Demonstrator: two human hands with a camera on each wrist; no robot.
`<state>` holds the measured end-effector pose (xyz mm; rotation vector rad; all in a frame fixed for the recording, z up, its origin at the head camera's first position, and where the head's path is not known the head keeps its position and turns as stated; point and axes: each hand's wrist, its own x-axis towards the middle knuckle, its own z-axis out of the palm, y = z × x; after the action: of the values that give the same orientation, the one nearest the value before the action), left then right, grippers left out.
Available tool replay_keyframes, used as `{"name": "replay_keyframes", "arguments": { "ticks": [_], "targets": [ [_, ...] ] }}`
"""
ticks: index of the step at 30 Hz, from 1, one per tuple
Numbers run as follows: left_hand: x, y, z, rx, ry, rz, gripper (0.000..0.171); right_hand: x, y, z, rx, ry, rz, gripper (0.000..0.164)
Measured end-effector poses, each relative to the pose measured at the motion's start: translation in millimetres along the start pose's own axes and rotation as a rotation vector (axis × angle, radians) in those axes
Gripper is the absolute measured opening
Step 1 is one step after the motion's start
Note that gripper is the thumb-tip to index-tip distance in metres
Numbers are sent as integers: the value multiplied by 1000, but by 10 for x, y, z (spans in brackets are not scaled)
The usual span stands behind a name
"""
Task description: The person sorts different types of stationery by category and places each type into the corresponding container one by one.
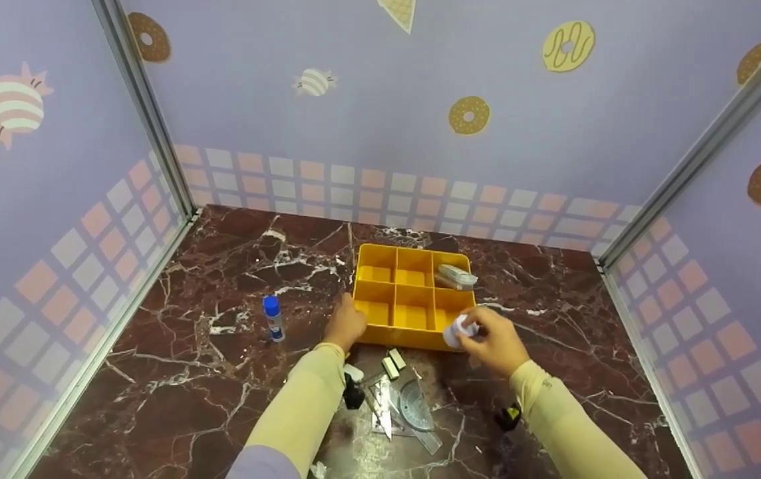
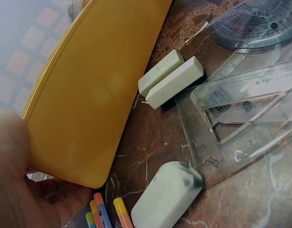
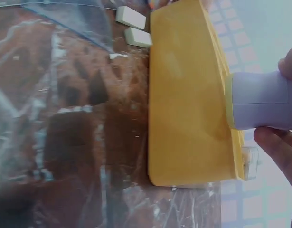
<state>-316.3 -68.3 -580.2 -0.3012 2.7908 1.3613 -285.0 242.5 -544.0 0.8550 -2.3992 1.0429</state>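
fingers of right hand (image 1: 497, 342) grasp a lilac cylinder (image 3: 260, 100) at near right corner of yellow tray (image 1: 414, 338), fingers of left hand (image 1: 346, 324) grip its left side; a slackened grasp could drop the cylinder outside.

the yellow tray (image 2: 89, 99) is smooth, softly glossy plastic, the lilac piece (image 3: 259, 100) smooth; the clear plastic protractor (image 2: 255, 26) shines, white erasers (image 2: 176, 83) look matt, the marble-patterned counter (image 1: 174, 399) polished.

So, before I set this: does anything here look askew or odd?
Yes: the clear case slants up at the back right of the yellow tray, poking past its rim rather than lying inside.
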Motion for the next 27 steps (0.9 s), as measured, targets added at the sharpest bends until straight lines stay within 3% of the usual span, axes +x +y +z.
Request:
{"name": "replay_keyframes", "arguments": {
  "ticks": [7,17,27],
  "targets": [
    [-18,-14,13,-5,13,9,44,218,57,95,-12,36,117,25],
    [-18,-5,15,5,18,0,44,391,174,238,-119,-57,312,25],
    [-14,23,2,32,18,-7,41,480,281,335,-236,-158,329,23]
  ]
}}
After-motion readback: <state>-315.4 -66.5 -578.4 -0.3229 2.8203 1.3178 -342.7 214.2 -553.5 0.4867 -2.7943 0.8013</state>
